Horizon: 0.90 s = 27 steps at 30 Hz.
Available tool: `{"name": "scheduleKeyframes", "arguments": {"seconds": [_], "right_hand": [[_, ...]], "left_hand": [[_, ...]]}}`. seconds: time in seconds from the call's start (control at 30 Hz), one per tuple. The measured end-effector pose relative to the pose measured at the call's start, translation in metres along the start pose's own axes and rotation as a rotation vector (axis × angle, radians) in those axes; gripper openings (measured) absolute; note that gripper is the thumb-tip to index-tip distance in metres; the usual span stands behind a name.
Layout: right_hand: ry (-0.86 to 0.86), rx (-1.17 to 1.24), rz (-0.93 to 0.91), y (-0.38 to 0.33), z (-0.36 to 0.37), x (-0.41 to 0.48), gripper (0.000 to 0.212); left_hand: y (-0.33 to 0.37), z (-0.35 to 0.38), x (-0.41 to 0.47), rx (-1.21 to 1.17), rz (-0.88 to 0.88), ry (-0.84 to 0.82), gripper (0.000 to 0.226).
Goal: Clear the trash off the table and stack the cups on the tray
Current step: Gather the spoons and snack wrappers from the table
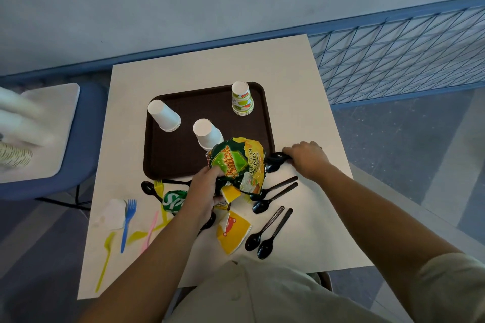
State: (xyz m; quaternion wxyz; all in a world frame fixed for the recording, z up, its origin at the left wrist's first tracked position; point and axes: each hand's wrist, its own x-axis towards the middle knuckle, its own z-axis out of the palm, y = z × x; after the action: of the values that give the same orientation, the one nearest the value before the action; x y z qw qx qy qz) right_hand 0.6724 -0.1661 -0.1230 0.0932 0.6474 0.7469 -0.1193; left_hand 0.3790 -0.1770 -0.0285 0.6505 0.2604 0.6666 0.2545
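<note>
- Beige shirt (pixel 262 294) fills the bottom edge and hides part of the table's (pixel 288 73) near rim.
- Left hand (pixel 202 191) clutches a crumpled chip bag (pixel 236 162) with yellow scraps, over the tray's (pixel 183 155) near right corner. Its wrist covers part of a green Sprite item (pixel 172 199); can or wrapper, unclear.
- Right hand (pixel 307 158) curls round black spoons (pixel 274 161) at the tray's right edge; their number is unclear.
- Three upturned stacks stand on the tray: far white cups (pixel 164 115), near white cups (pixel 207 134) with the base hidden by the bag, and printed cups (pixel 242 98).
- Loose spoons (pixel 265 233), a yellow carton (pixel 232 235), coloured forks (pixel 127 217) and a white scrap (pixel 114 214) litter the near tabletop.
- Blurred white shapes (pixel 21 118) at far left are cut off.
</note>
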Motion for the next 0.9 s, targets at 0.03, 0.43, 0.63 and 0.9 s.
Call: {"name": "scheduleKeyframes", "arguments": {"seconds": [0.03,0.43,0.63,0.9], "right_hand": [[0.006,-0.007,-0.012,0.001,-0.001,-0.002,0.025],[0.176,0.363,0.088,0.010,-0.014,-0.049,0.021],[0.031,1.004,0.336,-0.032,-0.040,-0.085,0.017],[0.084,1.400,0.344,-0.116,-0.051,-0.151,0.022]], "left_hand": [[-0.001,0.000,-0.001,0.003,0.000,0.000,0.014],[-0.008,0.004,-0.021,-0.021,0.034,-0.002,0.011],[-0.026,-0.009,-0.042,-0.084,0.026,0.023,0.018],[-0.051,-0.047,-0.084,-0.087,0.074,0.007,0.020]]}}
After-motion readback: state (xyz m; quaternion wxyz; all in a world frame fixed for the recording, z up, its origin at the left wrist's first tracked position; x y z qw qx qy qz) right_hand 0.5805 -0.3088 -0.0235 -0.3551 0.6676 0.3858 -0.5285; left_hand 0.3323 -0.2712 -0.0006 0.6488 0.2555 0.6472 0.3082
